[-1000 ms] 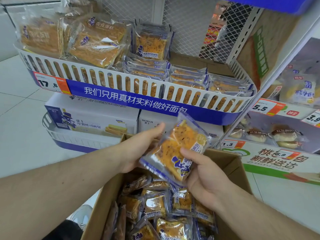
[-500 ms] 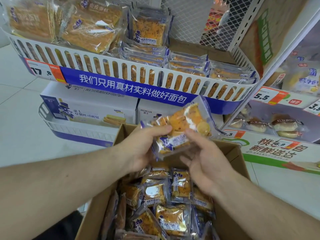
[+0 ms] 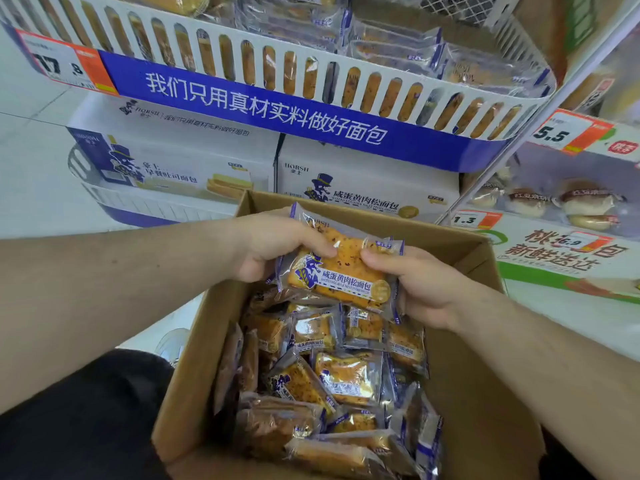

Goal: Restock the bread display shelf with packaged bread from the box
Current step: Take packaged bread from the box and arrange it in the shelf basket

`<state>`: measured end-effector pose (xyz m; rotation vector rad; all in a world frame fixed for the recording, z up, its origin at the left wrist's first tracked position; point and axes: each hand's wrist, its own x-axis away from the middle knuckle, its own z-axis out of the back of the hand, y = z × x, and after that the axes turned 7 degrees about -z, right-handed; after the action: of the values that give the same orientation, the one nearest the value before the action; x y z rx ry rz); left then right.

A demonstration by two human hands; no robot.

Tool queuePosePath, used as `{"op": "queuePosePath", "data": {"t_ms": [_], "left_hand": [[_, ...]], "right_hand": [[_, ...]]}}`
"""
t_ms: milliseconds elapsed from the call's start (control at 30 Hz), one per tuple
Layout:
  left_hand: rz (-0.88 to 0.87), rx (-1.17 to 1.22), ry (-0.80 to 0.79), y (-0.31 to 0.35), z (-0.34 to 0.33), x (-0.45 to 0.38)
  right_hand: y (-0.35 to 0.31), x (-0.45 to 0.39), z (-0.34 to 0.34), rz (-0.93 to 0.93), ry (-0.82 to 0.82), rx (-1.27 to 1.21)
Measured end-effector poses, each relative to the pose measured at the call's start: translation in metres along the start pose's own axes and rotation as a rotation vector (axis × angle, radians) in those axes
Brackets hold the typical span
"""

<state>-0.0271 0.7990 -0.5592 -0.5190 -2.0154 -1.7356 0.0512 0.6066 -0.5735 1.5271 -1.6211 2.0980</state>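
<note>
A clear-wrapped bread packet (image 3: 341,271) with blue print is held flat over the open cardboard box (image 3: 194,344). My left hand (image 3: 277,247) grips its left end and my right hand (image 3: 419,285) grips its right end, thumbs on top. Several more bread packets (image 3: 332,379) lie loose inside the box. Above and beyond stands the white slotted display shelf (image 3: 311,74) with a blue banner, stocked with several of the same packets (image 3: 398,46) toward its right side.
Two white printed cartons (image 3: 367,178) sit on the lower tier behind the box. To the right is another shelf with round buns (image 3: 581,202) and orange price tags (image 3: 568,133). White tiled floor lies to the left.
The packet has turned from tilted to flat, label up, and come lower over the box, with both hands now holding its ends. The view has tipped downward.
</note>
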Motion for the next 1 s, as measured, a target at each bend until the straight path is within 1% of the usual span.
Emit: {"op": "queuePosePath", "data": {"t_ms": [100, 167, 233, 300, 400, 500, 600, 700, 867, 1000], "left_hand": [[-0.009, -0.042, 0.062, 0.001, 0.008, -0.004], [-0.037, -0.068, 0.113, 0.000, 0.013, -0.008], [-0.059, -0.107, 0.163, -0.002, 0.018, -0.012], [-0.062, -0.155, 0.186, -0.006, 0.024, -0.016], [-0.065, -0.211, 0.186, -0.011, 0.031, -0.021], [-0.056, -0.250, 0.178, -0.016, 0.034, -0.026], [-0.036, -0.270, 0.180, -0.022, 0.034, -0.031], [-0.029, -0.269, 0.206, -0.025, 0.033, -0.034], [-0.042, -0.258, 0.189, -0.018, 0.036, -0.033], [-0.048, -0.262, 0.140, -0.008, 0.038, -0.023]], "right_hand": [[0.006, -0.024, 0.012, -0.046, -0.010, -0.096], [0.018, -0.051, 0.028, -0.138, 0.131, -0.104], [0.037, -0.078, 0.040, -0.235, 0.308, 0.052], [0.062, -0.105, 0.050, -0.303, 0.435, 0.245], [0.093, -0.135, 0.053, -0.379, 0.485, 0.396], [0.108, -0.156, 0.048, -0.422, 0.482, 0.427], [0.120, -0.175, 0.046, -0.450, 0.539, 0.549], [0.126, -0.183, 0.047, -0.441, 0.546, 0.549], [0.102, -0.159, 0.060, -0.374, 0.440, 0.465], [0.051, -0.113, 0.074, -0.298, 0.308, 0.656]]}}
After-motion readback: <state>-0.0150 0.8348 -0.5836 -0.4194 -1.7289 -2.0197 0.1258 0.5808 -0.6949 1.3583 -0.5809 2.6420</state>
